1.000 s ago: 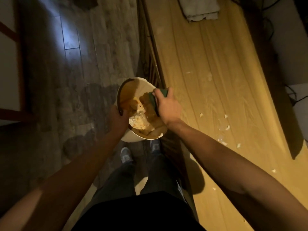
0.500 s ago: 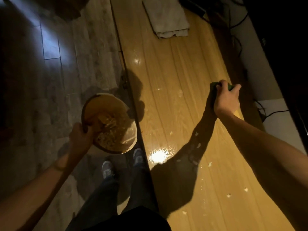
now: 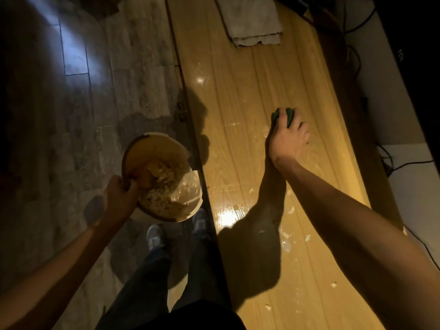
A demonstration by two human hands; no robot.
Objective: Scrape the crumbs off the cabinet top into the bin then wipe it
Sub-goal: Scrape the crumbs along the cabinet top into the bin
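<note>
Dim grey floorboards [image 3: 78,96] fill the left of the room, lit by one pale streak, and a long glossy wooden surface [image 3: 238,91] runs down the right with a hard glare on its varnish. Furthest left, the left hand [image 3: 120,195] has its fingers curled over the near rim of the bin [image 3: 157,148], a round tub tilted toward the person and held just beside the front edge of the surface, already carrying a heap of pale scraps. My worry starts there: the tub hangs from one rim at a tilt, and if the grip slackens or the tilt grows, the load could slide onto the floor and the shoes [image 3: 154,236] below. Moving right, crumbs [image 3: 289,209] lie scattered on the near half of the surface, well apart from one another, some close to the back edge. A fast or crooked sweep could fling them past the bin or off the far side among the cables [image 3: 352,55]. Further right, the right hand [image 3: 289,139] is closed round a dark green scraper [image 3: 289,116], pinched between fingers and thumb and set down on the wood beyond most of the crumbs. At the far end lies a folded grey cloth [image 3: 252,20], untouched, so I judge the wiping has yet to come.
</note>
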